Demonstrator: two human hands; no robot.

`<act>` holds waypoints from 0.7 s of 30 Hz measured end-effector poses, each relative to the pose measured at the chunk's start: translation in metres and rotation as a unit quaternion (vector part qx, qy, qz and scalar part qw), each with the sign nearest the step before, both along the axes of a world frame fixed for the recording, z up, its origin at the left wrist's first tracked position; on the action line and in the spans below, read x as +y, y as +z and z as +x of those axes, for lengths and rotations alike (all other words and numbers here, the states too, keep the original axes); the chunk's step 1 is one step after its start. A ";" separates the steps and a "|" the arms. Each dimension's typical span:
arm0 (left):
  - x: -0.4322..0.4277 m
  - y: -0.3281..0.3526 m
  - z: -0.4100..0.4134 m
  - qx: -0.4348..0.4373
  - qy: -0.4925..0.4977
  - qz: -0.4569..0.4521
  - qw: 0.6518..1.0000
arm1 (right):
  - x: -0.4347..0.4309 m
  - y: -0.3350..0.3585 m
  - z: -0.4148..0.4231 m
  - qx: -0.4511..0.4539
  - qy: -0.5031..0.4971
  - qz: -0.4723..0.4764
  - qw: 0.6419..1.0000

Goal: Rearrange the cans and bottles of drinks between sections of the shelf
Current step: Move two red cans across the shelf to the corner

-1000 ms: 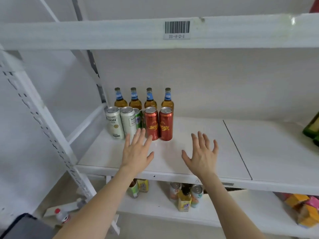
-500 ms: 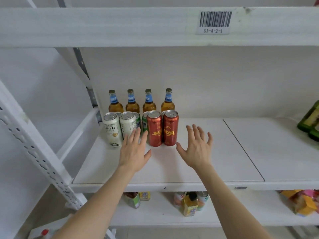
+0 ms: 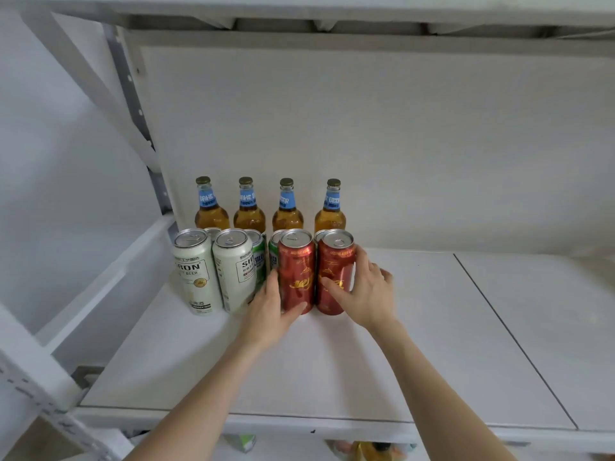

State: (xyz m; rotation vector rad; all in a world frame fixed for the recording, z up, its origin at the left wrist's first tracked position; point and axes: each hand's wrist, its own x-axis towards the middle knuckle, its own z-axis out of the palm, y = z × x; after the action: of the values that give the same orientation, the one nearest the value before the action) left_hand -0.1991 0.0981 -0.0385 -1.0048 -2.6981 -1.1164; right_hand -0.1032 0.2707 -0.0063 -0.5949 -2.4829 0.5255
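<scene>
White shelf board holds upright drinks at its left rear, where the left hand curls around the left red can and the right hand around the right red can, beside white cans, before amber bottles.

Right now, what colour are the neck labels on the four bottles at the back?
The neck labels are blue with white lettering; the head view shows them.
</scene>
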 end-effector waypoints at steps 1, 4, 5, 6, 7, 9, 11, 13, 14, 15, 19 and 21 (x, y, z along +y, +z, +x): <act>0.003 -0.001 -0.003 -0.034 0.001 0.020 0.999 | 0.001 -0.001 -0.003 0.016 0.016 -0.030 0.999; 0.010 -0.001 -0.012 -0.146 -0.006 0.083 0.986 | 0.002 0.000 -0.010 0.060 0.075 -0.151 0.984; 0.011 -0.003 -0.016 -0.179 -0.013 0.104 0.978 | 0.004 -0.001 -0.012 0.073 0.092 -0.183 0.976; 0.012 -0.003 -0.018 -0.206 -0.021 0.121 0.971 | 0.005 -0.001 -0.013 0.084 0.102 -0.212 0.968; 0.013 -0.004 -0.021 -0.229 -0.026 0.137 0.963 | 0.007 -0.002 -0.014 0.095 0.109 -0.239 0.960; 0.013 -0.006 -0.024 -0.270 -0.034 0.167 0.948 | 0.009 -0.003 -0.015 0.111 0.118 -0.282 0.946; 0.014 -0.004 -0.023 -0.294 -0.041 0.191 0.936 | 0.010 -0.001 -0.014 0.119 0.124 -0.300 0.938; 0.014 0.000 -0.021 -0.305 -0.038 0.200 0.930 | 0.012 0.000 -0.012 0.123 0.129 -0.313 0.933; 0.012 0.002 -0.019 -0.309 -0.038 0.198 0.930 | 0.013 0.000 -0.010 0.124 0.129 -0.321 0.930; 0.011 0.002 -0.017 -0.313 -0.037 0.198 0.928 | 0.013 0.001 -0.008 0.127 0.131 -0.331 0.926; -0.002 0.003 -0.007 -0.330 -0.034 0.199 0.922 | 0.012 0.005 0.003 0.122 0.125 -0.388 0.905; -0.008 0.006 0.003 -0.337 -0.032 0.199 0.920 | 0.011 0.007 0.010 0.124 0.124 -0.416 0.893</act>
State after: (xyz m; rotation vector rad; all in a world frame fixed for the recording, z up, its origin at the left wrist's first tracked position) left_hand -0.1965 0.0898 -0.0324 -0.7333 -2.6750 -2.2610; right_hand -0.0933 0.2814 0.0008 -0.4613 -2.0147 1.6895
